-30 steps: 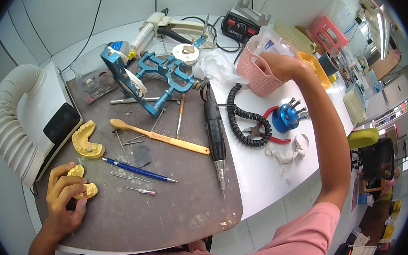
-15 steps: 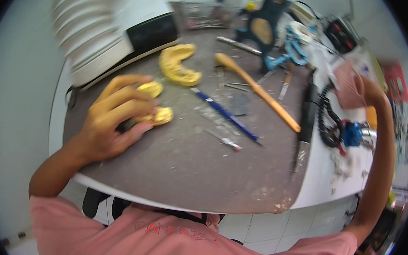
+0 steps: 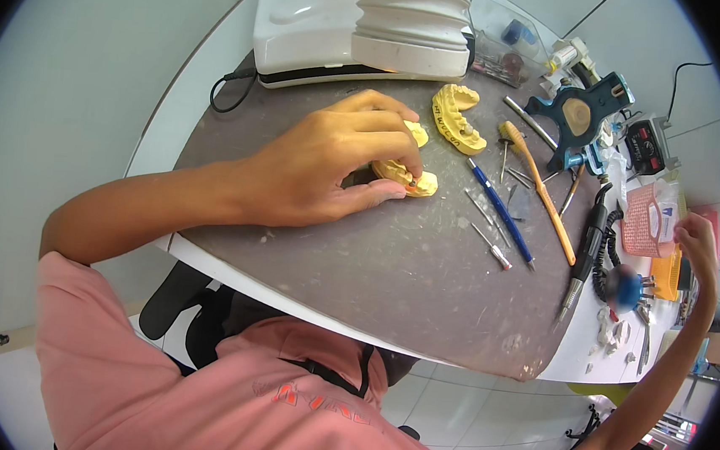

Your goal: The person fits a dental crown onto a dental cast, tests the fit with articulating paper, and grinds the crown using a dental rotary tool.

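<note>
Toward the left of the worktop, my left hand [image 3: 340, 160] curls its fingers over a yellow dental cast [image 3: 421, 184], thumb against its near side. A small orange patch shows on the cast by my fingertips. Another yellow piece [image 3: 416, 133] shows partly behind my fingers. A horseshoe-shaped yellow dental cast [image 3: 454, 122] lies just beyond, its arch facing up. At the far right, my right hand [image 3: 697, 240] is raised at the edge of a pink mesh basket [image 3: 641, 226], fingers drawn together. Whatever they may hold is too small to make out.
A white machine with a ribbed hose [image 3: 411, 26] stands at the back. A blue pencil-like tool [image 3: 501, 211], an orange-handled brush [image 3: 548, 202] and a black handpiece [image 3: 586, 251] lie on the grey mat. A dark articulator-like frame [image 3: 587, 116] and an orange basket [image 3: 666, 276] stand at right.
The whole view has swung, shifting the bench. My right hand, earlier reaching in at the pink basket, has drawn back to its edge. My left hand stays at the cast.
</note>
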The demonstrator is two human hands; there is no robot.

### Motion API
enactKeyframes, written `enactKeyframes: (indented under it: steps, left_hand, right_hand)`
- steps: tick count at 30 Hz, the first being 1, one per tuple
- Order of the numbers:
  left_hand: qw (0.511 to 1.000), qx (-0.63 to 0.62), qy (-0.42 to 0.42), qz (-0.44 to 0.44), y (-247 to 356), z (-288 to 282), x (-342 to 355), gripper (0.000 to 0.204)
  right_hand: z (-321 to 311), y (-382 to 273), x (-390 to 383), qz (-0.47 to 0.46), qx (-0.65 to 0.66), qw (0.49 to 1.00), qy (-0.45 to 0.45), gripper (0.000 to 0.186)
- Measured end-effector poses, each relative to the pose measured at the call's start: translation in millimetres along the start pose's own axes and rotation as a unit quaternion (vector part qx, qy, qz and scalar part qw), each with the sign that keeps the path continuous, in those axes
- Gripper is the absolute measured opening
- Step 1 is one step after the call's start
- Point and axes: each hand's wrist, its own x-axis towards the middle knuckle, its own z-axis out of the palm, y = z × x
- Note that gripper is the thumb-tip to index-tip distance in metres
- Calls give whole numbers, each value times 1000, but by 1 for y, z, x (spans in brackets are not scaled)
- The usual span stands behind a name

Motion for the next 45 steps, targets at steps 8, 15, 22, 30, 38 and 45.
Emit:
enactKeyframes:
  steps: [8, 15, 22, 30, 38, 45]
  left_hand:
    - [998, -35, -43, -11, 1, -8, 10, 19]
    - [998, -47, -34, 27, -13, -10, 6, 26]
    - [996, -82, -21, 31, -15, -5, 5, 29]
    - [996, -50, -19, 74, -17, -8, 2, 30]
    - [997, -49, -17, 65, -12, -8, 5, 28]
    - [998, -52, -8, 31, -18, -11, 3, 24]
  right_hand:
    - [65, -274, -161, -182, 217, 906, 314, 22]
    - [149, -410, -134, -243, 462, 845, 120, 17]
    - [183, -423, -117, -278, 337, 881, 184, 14]
    - [186, -409, -114, -298, 151, 918, 214, 15]
    - [162, -381, -123, -195, 144, 944, 223, 12]
    - [162, -374, -131, -211, 141, 961, 109, 11]
